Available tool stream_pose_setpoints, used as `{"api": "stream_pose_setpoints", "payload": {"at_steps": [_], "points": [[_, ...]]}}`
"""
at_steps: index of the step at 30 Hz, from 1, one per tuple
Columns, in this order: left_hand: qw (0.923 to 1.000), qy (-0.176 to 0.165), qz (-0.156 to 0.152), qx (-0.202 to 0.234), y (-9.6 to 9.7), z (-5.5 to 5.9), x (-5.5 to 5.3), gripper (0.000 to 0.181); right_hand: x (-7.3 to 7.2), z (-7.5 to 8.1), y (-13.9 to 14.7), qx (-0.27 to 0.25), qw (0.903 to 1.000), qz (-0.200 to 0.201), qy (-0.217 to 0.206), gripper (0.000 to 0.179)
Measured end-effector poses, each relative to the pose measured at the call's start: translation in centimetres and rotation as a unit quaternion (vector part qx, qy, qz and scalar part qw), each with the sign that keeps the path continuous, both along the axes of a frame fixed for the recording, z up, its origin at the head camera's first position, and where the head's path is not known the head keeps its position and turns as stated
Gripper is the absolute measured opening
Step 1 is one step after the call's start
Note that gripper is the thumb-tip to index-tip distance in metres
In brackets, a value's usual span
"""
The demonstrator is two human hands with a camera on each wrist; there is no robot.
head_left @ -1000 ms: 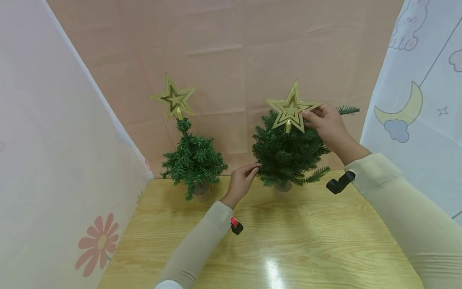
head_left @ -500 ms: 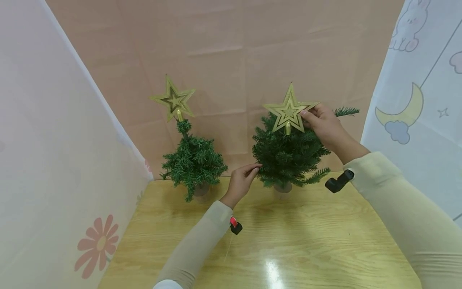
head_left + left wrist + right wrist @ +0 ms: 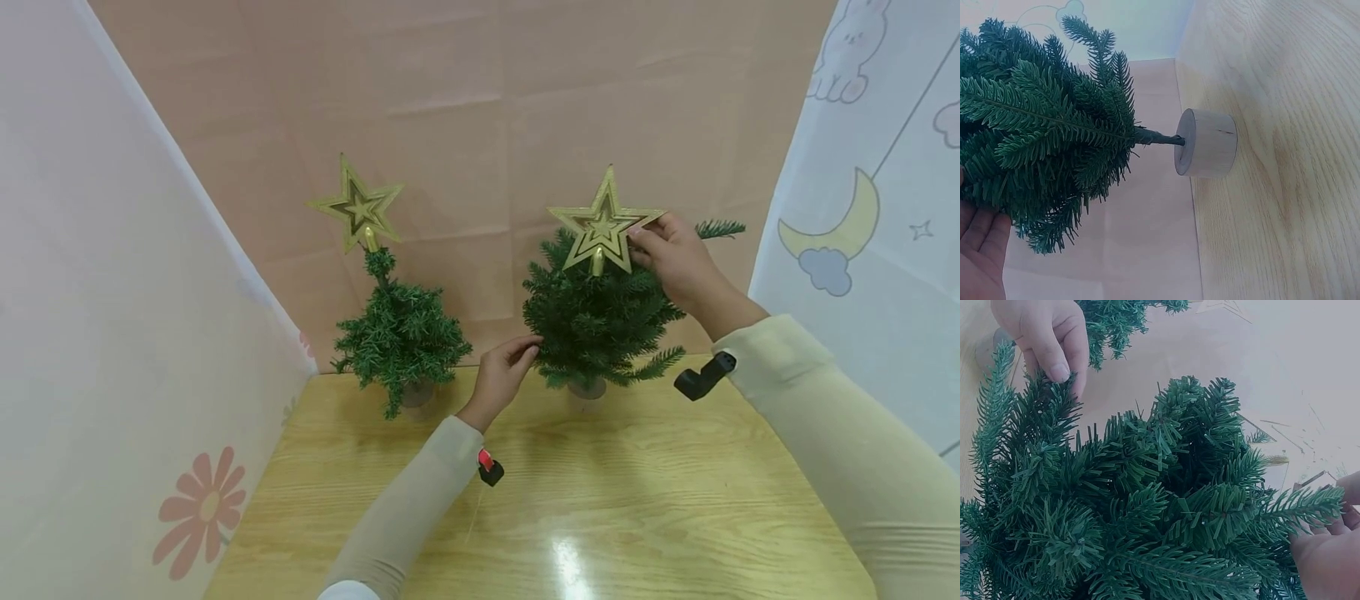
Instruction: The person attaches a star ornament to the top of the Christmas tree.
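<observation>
My right hand (image 3: 681,258) pinches one point of a gold star tree topper (image 3: 602,223) at the top of the right-hand miniature Christmas tree (image 3: 600,321). The star faces me, its short gold socket (image 3: 597,263) at the treetop; needles hide the joint. Lower down, my left hand (image 3: 498,379) pinches a branch tip on the tree's left side. From the left wrist, the bare stem shows rising out of a round wooden base (image 3: 1213,144). In the right wrist view, foliage covers most of the star, and the right hand (image 3: 1332,550) is partly behind a sprig.
Another small green tree (image 3: 405,337) stands to the left, topped with a similar gold star (image 3: 360,207) that leans left. Both trees are on a wood-grain table (image 3: 645,492) near the pink back cloth (image 3: 450,125). Printed white cloths (image 3: 847,250) hang on both sides.
The right-hand star has tipped slightly, first down and then back up, with the right hand shifting a little left. My left hand has stayed at the branch.
</observation>
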State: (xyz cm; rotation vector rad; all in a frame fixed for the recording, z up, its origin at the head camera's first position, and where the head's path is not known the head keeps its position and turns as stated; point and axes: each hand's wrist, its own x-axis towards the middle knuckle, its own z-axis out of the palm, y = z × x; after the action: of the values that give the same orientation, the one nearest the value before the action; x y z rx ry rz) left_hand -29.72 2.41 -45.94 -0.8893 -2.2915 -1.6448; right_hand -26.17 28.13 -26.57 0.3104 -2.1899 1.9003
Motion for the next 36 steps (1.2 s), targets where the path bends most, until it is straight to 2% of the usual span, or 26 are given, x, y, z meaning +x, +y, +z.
{"api": "stream_pose_setpoints", "payload": {"at_steps": [7, 13, 16, 21, 25, 36], "points": [[0.9999, -0.009, 0.01, 0.001, 0.1, 0.0, 0.0, 0.033, -0.2, -0.2, 0.0, 0.041, 0.9991, -0.005, 0.009, 0.033], [0.9999, -0.013, 0.011, 0.0, -0.1, -0.1, 0.0, 0.026, -0.1, -0.4, -0.2, 0.081, 0.996, -0.032, 0.022, 0.036], [0.9999, -0.012, 0.01, 0.0, -0.1, 0.0, 0.0, 0.025, 0.1, -0.6, -0.4, 0.117, 0.9905, -0.05, 0.052, 0.037], [0.9998, -0.011, 0.013, -0.004, -0.2, 0.0, 0.0, 0.025, 0.1, -1.0, -0.6, 0.158, 0.9768, -0.061, 0.13, 0.03], [0.9998, -0.011, 0.012, -0.005, -0.2, -0.1, -0.1, 0.026, 0.1, -1.3, -0.7, 0.159, 0.9724, -0.061, 0.16, 0.025], [1.0, 0.001, 0.004, 0.001, -0.3, -0.1, -0.1, 0.023, 0.3, -1.6, -1.4, 0.181, 0.9629, -0.094, 0.177, 0.027]]}}
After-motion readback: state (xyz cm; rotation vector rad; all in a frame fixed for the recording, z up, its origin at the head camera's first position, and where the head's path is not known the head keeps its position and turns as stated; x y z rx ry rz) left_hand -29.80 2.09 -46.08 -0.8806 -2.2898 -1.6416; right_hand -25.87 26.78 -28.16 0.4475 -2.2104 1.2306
